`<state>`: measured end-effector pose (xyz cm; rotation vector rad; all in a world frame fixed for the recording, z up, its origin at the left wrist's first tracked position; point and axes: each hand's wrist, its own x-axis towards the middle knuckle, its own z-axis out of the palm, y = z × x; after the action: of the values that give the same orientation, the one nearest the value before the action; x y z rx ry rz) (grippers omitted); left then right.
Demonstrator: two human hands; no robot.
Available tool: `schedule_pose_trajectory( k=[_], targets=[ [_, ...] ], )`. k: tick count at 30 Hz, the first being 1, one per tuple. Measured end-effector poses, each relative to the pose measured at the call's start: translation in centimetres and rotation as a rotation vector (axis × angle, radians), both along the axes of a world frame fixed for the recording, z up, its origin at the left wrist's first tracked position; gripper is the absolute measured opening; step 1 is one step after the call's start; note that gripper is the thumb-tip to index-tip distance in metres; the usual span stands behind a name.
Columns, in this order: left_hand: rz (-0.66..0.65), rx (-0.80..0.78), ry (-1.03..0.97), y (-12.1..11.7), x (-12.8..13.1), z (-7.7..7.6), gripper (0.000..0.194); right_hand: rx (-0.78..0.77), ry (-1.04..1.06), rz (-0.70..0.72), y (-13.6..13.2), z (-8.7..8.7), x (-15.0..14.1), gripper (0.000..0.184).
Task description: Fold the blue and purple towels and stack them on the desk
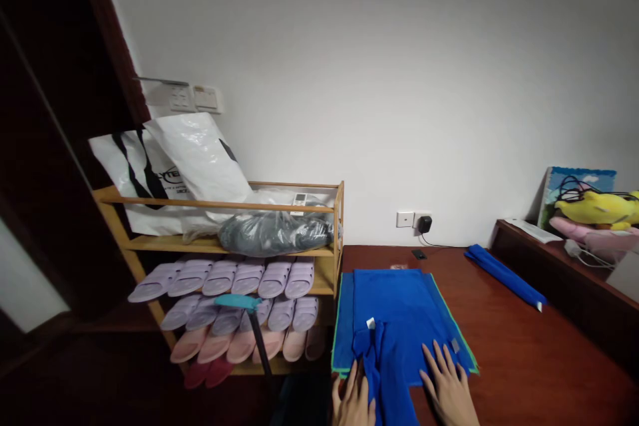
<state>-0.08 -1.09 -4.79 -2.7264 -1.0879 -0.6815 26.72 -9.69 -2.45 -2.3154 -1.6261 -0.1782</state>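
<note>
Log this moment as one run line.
left hand: at bunched blue cloth | right hand: palm-down on flat blue cloth | narrow folded cloth: on table

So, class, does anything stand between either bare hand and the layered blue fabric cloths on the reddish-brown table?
Nothing visible does. The left hand is at the bunched part of the layered blue cloths, and the right hand lies spread on their flatter part; no other object shows between.

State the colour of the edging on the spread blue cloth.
The edging is bright green, showing best in the head view, the only one.
</note>
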Motion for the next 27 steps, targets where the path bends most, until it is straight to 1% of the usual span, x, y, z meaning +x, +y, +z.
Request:
schedule_pose_trajectory(
  k=[2, 4, 7, 10, 12, 15, 18, 20, 22, 24, 26, 27],
  targets=[
    [0.019, -0.095, 0.012, 0.2, 0.6, 0.5, 0.044, -0.014, -0.020, -0.009, -0.1, -0.6, -0.1, 0.060],
    [0.048, -0.206, 0.028, 0.6, 1.5, 1.8, 0.044, -0.026, -0.026, -0.022, 0.9, -0.6, 0.0, 0.060],
    [0.132, -0.347, 0.040, 2.1, 3.4, 4.1, 0.047, -0.039, -0.038, -0.051, 4.0, -0.1, 0.5, 0.061],
    [0.192, -0.400, 0.042, 5.0, 5.2, 5.5, 0.052, -0.055, -0.053, -0.083, 7.5, 0.1, 1.0, 0.063],
    [0.212, -0.395, 0.040, 7.4, 6.1, 5.7, 0.054, -0.066, -0.051, -0.099, 9.7, -0.1, 1.4, 0.063],
    [0.228, -0.381, 0.037, 10.5, 6.9, 5.1, 0.055, -0.093, -0.023, -0.110, 12.7, -0.4, 2.2, 0.062],
    [0.229, -0.374, 0.023, 12.3, 7.0, 4.3, 0.054, -0.133, 0.048, -0.085, 14.8, 0.1, 3.4, 0.062],
    [0.224, -0.333, -0.004, 12.5, 6.8, 4.0, 0.051, -0.158, 0.125, -0.050, 15.3, 1.0, 4.1, 0.064],
    [0.189, -0.253, -0.037, 12.2, 6.5, 4.2, 0.047, -0.142, 0.189, -0.010, 14.9, 2.1, 3.8, 0.066],
    [0.138, -0.165, -0.088, 11.7, 6.2, 4.7, 0.042, -0.050, 0.221, 0.018, 14.0, 3.2, 2.2, 0.066],
    [0.106, -0.105, -0.172, 11.2, 6.1, 5.6, 0.039, 0.057, 0.257, 0.014, 12.9, 4.0, -0.5, 0.065],
    [0.107, -0.100, -0.227, 10.9, 6.0, 6.1, 0.037, 0.085, 0.308, -0.004, 12.4, 4.2, -2.0, 0.065]
  ],
)
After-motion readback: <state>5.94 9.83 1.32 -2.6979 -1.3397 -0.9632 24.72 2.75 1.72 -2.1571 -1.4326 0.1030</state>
